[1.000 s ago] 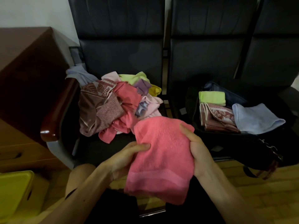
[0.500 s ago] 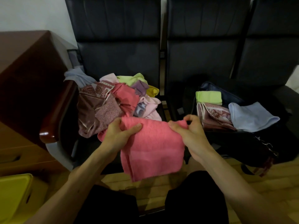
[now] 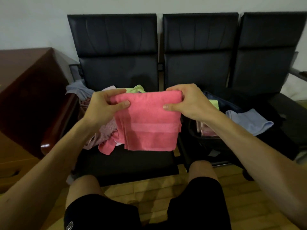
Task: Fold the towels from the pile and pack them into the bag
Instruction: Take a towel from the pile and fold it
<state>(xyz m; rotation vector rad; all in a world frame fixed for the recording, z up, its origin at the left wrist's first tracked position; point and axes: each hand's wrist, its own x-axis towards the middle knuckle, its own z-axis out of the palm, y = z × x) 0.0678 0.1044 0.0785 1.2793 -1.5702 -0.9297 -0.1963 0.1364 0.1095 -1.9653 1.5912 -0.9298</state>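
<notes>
A folded pink towel (image 3: 149,125) hangs in the air in front of the chairs. My left hand (image 3: 103,105) pinches its top left corner and my right hand (image 3: 187,100) pinches its top right corner, thumbs on the near face. Behind it, mostly hidden, the pile of mixed towels (image 3: 99,135) lies on the left chair seat. The dark open bag (image 3: 235,141) sits on the middle seat at the right, holding a light blue towel (image 3: 249,121), a green one (image 3: 214,103) and a patterned pink one (image 3: 206,130).
Three black chairs (image 3: 116,52) stand in a row against the wall. A dark wooden desk (image 3: 25,90) stands at the left, close to the pile. My knees in black shorts (image 3: 196,205) are below, over a wooden floor.
Both hands have lifted the pink towel up and away from my lap, and it now hangs folded and squared from its top corners. The camera has tilted upward.
</notes>
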